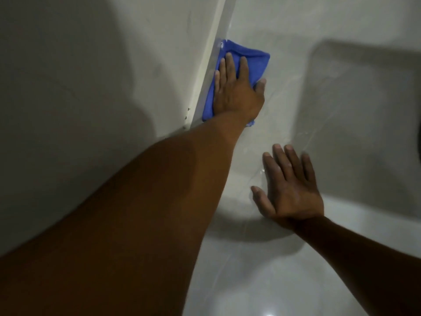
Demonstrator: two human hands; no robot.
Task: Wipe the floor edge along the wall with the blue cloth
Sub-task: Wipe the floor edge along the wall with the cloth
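A folded blue cloth [252, 62] lies on the pale glossy floor, its left side pushed against the white skirting strip [206, 71] at the foot of the wall. My left hand [237, 92] presses flat on top of the cloth, fingers spread and pointing away from me, covering its middle. My right hand [288, 190] rests palm down on the bare floor nearer to me, fingers apart, holding nothing.
The grey wall [91, 76] fills the left side. Light floor tiles [262, 270] spread to the right with a bright reflection near the bottom. A dark shadow patch [364, 122] covers the floor at the right, and a dark object shows at the far right edge.
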